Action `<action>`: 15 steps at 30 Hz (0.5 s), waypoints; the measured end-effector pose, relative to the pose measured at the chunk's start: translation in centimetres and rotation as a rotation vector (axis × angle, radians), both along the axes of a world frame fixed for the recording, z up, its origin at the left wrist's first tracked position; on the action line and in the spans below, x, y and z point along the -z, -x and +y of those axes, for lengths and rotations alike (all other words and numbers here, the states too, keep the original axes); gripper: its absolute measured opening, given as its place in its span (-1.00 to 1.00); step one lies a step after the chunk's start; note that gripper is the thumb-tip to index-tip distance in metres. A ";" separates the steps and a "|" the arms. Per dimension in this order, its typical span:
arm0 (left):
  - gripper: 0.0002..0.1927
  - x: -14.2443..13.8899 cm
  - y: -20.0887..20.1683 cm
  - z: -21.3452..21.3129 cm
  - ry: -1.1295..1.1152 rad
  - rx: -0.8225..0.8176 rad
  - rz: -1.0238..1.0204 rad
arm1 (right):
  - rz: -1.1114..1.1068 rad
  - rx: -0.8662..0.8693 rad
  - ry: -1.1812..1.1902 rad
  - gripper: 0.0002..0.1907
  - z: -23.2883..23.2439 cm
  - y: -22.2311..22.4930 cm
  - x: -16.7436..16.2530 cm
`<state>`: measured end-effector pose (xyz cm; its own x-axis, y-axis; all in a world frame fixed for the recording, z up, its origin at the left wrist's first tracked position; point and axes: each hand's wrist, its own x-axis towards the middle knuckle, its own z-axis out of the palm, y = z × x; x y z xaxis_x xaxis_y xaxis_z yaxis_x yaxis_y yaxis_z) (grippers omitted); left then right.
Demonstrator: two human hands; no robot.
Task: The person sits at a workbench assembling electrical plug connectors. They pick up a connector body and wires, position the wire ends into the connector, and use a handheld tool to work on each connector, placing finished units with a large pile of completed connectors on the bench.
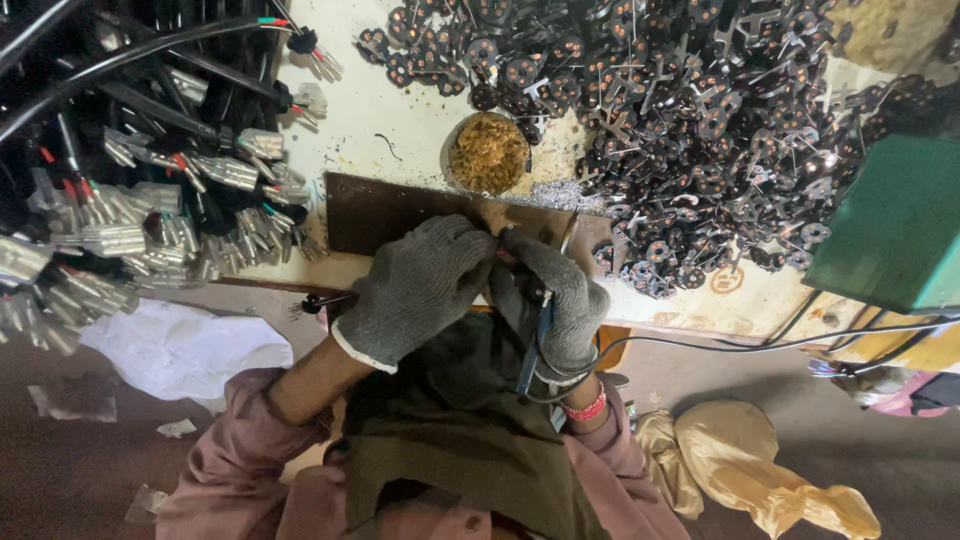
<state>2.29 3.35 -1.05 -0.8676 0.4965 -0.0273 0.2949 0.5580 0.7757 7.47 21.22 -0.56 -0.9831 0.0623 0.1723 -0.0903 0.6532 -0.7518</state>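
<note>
Both hands gloved in grey knit, working close together at the near edge of the surface (400, 130). Our left hand (415, 290) sits over a dark brown board (375, 210); its fingers are curled down and pinched on something small at the tips, too hidden by the glove to name. Our right hand (560, 300) is touching the left, fingers wrapped tight around a soldering iron (532, 345) with a blue handle; its black cord (760, 345) runs off to the right. The iron's tip is buried between the two gloves, so we cannot tell what it touches.

Just beyond the board stands a round tin of brass-coloured wool (487, 152), with silver shavings beside it. Right of that, a big heap of small black round parts with metal prongs (700, 110) covers the surface up to a green box (890, 225). On the left, a bundle of black cables with metal plug ends (130, 190) hangs over the edge. Below the surface: white cloth (185, 350) at left, a yellow bag (760, 465) at right. A red bangle (585, 408) is on the right wrist.
</note>
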 end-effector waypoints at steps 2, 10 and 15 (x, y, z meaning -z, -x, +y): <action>-0.83 0.0 0.1 0.1 -0.007 0.018 -0.019 | 0.005 -0.019 0.059 -0.60 -0.2 0.2 -0.3; -0.88 0.1 0.4 0.4 0.030 0.006 0.041 | -0.050 0.027 0.179 -0.66 0.6 -1.4 1.8; -0.86 -0.1 0.1 0.7 0.040 0.002 0.062 | -0.113 0.026 0.175 -0.76 2.9 -4.0 3.1</action>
<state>2.24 4.08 -0.96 -0.8675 0.4974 0.0061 0.3424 0.5881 0.7328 11.49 24.16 -3.61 -0.9932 0.1074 0.0449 0.0166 0.5127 -0.8584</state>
